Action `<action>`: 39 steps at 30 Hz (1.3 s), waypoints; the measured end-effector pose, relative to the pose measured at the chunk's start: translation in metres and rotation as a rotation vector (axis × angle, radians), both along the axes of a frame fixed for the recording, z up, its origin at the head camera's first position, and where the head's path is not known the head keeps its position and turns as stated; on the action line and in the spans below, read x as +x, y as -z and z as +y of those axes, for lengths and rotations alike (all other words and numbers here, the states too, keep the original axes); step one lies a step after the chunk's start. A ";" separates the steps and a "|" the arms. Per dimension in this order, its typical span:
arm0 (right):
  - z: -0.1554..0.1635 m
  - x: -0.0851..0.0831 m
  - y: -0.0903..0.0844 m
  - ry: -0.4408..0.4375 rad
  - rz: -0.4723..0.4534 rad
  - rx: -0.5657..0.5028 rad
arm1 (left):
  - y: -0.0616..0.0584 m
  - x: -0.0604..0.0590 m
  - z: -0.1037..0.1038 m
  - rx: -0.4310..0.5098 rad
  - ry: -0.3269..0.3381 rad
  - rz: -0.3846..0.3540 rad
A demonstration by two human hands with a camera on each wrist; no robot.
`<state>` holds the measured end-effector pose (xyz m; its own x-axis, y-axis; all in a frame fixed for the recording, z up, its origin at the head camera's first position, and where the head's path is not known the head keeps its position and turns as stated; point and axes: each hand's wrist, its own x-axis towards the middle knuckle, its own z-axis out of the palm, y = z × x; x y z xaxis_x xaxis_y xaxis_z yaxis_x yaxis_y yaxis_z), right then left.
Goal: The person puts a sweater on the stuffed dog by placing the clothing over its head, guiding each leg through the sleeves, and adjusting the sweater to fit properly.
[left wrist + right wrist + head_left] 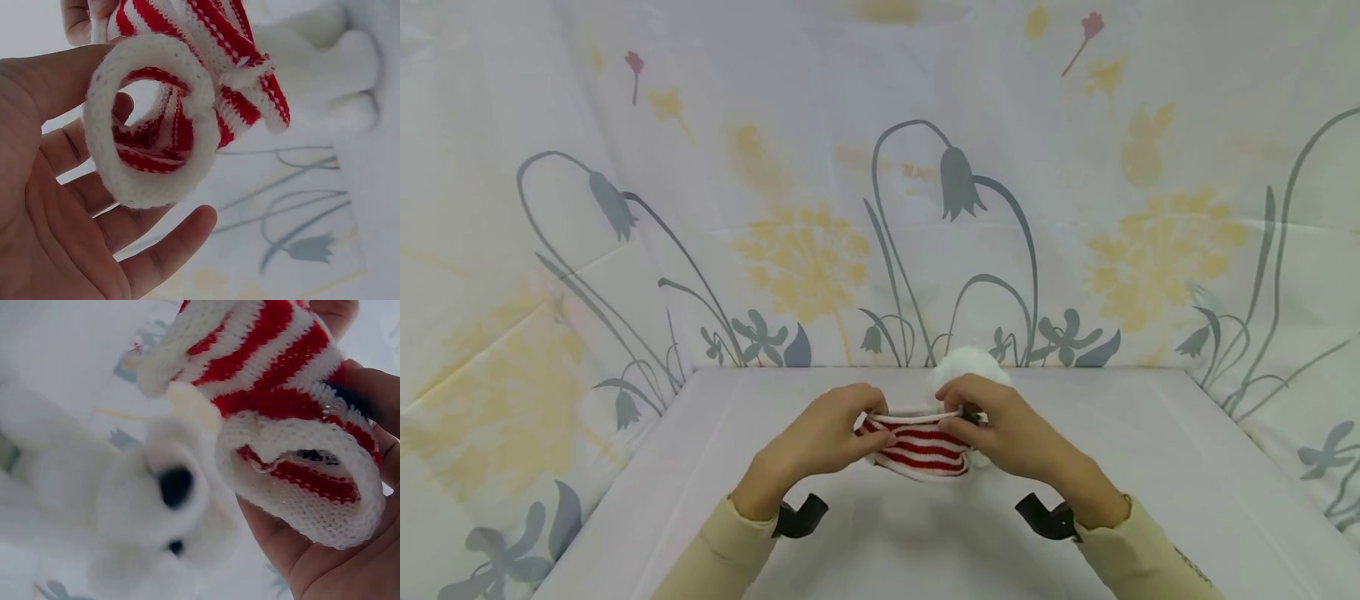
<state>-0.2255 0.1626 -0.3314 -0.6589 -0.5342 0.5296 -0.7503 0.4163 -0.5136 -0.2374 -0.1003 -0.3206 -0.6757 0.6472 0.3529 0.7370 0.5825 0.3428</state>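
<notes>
Between both hands is a small knitted sweater (921,450) with red and white stripes and thick white edges. My left hand (831,429) pinches its left end; in the left wrist view a round white sleeve cuff (203,169) faces the camera, with a fingertip showing through the opening. The right hand (1000,425) grips the other end, thumb on the near side; the other white cuff (300,531) gapes in the right wrist view. Just behind the right hand lies a white plush animal (970,365), its black nose (176,487) visible in the right wrist view.
A white-covered table (1112,433) lies under the hands. Behind it hangs a pale cloth (925,275) printed with grey and yellow flowers. Black curved pieces (802,517) stick out at both wrists, by the beige sleeves (722,550).
</notes>
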 end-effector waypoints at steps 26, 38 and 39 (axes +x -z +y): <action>0.076 -0.072 -0.014 0.225 0.244 -0.106 | -0.026 -0.081 0.075 -0.045 -0.049 0.147; 0.069 -0.066 0.000 0.318 0.249 -0.070 | 0.002 -0.069 0.085 0.027 0.024 0.589; 0.068 -0.065 0.001 0.328 0.265 -0.061 | 0.005 -0.068 0.086 0.011 0.002 0.596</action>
